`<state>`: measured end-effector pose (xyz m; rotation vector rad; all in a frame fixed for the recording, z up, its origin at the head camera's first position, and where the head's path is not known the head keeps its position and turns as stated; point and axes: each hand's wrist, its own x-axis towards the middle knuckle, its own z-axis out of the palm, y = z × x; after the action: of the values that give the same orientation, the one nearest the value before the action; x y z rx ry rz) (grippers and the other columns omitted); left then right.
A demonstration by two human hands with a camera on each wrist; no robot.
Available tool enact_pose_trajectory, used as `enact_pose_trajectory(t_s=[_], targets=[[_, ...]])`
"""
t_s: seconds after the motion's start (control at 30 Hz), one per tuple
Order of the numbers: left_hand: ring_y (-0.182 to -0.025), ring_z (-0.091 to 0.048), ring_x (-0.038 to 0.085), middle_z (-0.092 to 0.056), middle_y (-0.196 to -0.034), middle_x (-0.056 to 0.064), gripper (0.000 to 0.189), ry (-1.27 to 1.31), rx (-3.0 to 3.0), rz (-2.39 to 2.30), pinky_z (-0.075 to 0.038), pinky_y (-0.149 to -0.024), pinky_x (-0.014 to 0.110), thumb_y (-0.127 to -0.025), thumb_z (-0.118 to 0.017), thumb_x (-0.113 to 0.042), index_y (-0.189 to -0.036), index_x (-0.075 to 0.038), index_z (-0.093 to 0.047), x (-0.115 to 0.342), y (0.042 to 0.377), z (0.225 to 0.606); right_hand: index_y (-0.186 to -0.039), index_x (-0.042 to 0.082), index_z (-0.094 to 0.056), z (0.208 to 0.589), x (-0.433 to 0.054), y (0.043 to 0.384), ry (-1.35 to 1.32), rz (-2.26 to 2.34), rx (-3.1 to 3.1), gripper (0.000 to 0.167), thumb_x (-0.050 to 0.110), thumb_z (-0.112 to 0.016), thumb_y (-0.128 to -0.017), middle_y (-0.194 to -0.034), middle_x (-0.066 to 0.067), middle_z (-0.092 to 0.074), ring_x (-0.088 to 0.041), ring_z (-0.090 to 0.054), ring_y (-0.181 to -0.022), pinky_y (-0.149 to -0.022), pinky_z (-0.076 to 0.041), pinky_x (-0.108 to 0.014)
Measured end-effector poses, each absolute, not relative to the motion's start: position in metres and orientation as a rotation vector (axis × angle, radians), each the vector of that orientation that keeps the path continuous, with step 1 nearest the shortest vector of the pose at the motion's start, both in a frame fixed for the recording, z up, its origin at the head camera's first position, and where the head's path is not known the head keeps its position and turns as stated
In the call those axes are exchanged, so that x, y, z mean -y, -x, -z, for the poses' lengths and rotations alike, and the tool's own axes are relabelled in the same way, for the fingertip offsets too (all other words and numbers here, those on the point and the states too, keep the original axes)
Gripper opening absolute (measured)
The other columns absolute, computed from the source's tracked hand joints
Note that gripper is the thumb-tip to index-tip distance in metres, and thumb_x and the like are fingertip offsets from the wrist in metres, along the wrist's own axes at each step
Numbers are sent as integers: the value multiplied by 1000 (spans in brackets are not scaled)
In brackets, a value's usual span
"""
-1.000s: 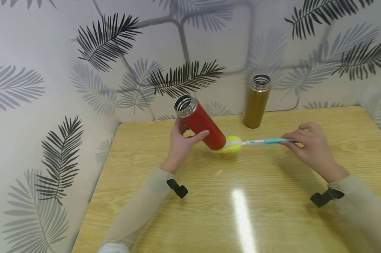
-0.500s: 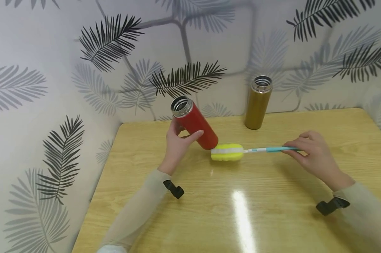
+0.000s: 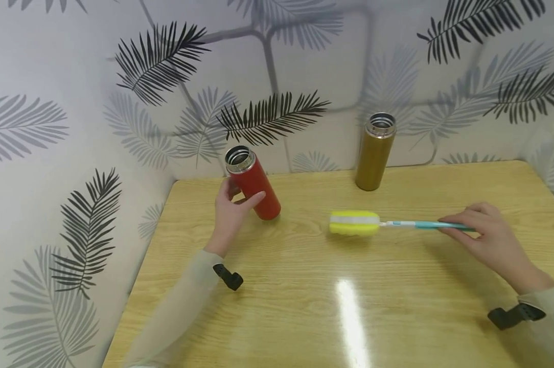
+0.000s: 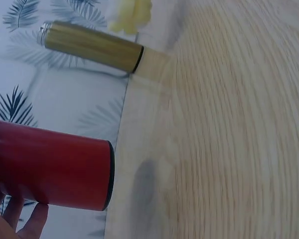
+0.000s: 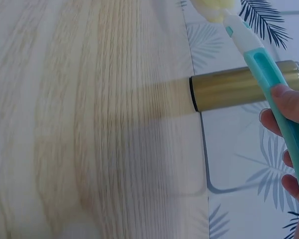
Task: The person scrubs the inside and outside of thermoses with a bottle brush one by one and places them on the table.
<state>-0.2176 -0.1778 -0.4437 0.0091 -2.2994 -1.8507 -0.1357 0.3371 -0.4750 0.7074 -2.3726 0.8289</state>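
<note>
My left hand (image 3: 233, 217) grips a red thermos bottle (image 3: 257, 189), lidless, its steel mouth tilted up and to the left. In the left wrist view the red bottle's dark-rimmed base (image 4: 111, 175) hangs a little above the table. My right hand (image 3: 490, 237) holds the teal-and-white handle (image 3: 426, 225) of a bottle brush, thumb and fingers curled round it. The brush's yellow and white sponge head (image 3: 354, 223) points left, apart from the red bottle. Behind it a gold thermos bottle (image 3: 375, 153) stands upright and uncapped, touched by neither hand.
The wooden table (image 3: 295, 306) reaches back to a wall (image 3: 304, 61) with a leaf pattern, and another wall (image 3: 42, 204) runs along its left side. A bright light streak (image 3: 350, 317) reflects off the table near the front.
The red bottle has moved left in my left hand. My right hand has drawn the brush to the right, and its sponge head has parted from the red bottle's base.
</note>
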Motion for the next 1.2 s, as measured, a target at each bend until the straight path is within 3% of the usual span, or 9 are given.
enact_pose_trajectory(t_s=[0.1, 0.23, 0.33, 0.43, 0.73, 0.97, 1.2], targets=[[-124, -56, 21, -61, -135, 3, 71, -42, 2306, 1821, -52, -105, 43, -85, -88, -33, -143, -14, -52, 193, 220, 444, -98, 9, -82, 475, -345, 130, -650, -798, 2420, 48, 53, -63, -95, -84, -1, -73, 0, -45, -98, -77, -34, -25], [-128, -56, 23, -61, -138, 6, 71, -74, 2289, 1789, -50, -108, 45, -85, -89, -29, -143, -12, -53, 214, 226, 445, -100, 10, -82, 475, -354, 125, -582, -786, 2451, 18, 23, -83, -88, -87, 4, -74, 2, -44, -99, -77, -35, -23], [-129, -56, 24, -61, -138, 8, 70, -103, 2278, 1751, -49, -109, 45, -86, -88, -27, -143, -11, -53, 229, 230, 445, -100, 9, -82, 475, -359, 122, -549, -798, 2459, 19, 10, -88, -82, -88, 12, -72, 3, -44, -99, -76, -35, -19], [-128, -56, 23, -62, -138, 8, 69, -131, 2277, 1714, -48, -109, 43, -86, -88, -28, -143, -10, -54, 244, 235, 447, -101, 8, -82, 475, -362, 121, -521, -800, 2467, 21, 6, -88, -81, -88, 16, -70, 4, -43, -99, -74, -35, -17], [-127, -57, 22, -62, -137, 9, 72, -192, 2263, 1629, -49, -107, 39, -85, -89, -30, -144, -9, -53, 277, 249, 457, -100, 9, -82, 474, -363, 119, -487, -770, 2482, 27, -2, -89, -76, -85, 11, -70, 5, -42, -95, -73, -35, -17], [-130, -55, 21, -62, -138, 6, 70, -276, 2189, 1701, -44, -110, 37, -86, -88, -31, -144, -14, -54, 294, 264, 465, -100, 9, -82, 478, -363, 121, -485, -771, 2479, 29, -3, -89, -74, -83, 10, -69, 4, -42, -94, -72, -36, -16], [-134, -53, 22, -60, -141, 8, 68, -343, 2069, 1794, -37, -118, 36, -86, -87, -23, -143, -11, -54, 300, 274, 464, -101, 9, -82, 478, -365, 120, -506, -776, 2462, 19, 11, -87, -83, -83, 11, -70, 3, -43, -91, -73, -36, -15]])
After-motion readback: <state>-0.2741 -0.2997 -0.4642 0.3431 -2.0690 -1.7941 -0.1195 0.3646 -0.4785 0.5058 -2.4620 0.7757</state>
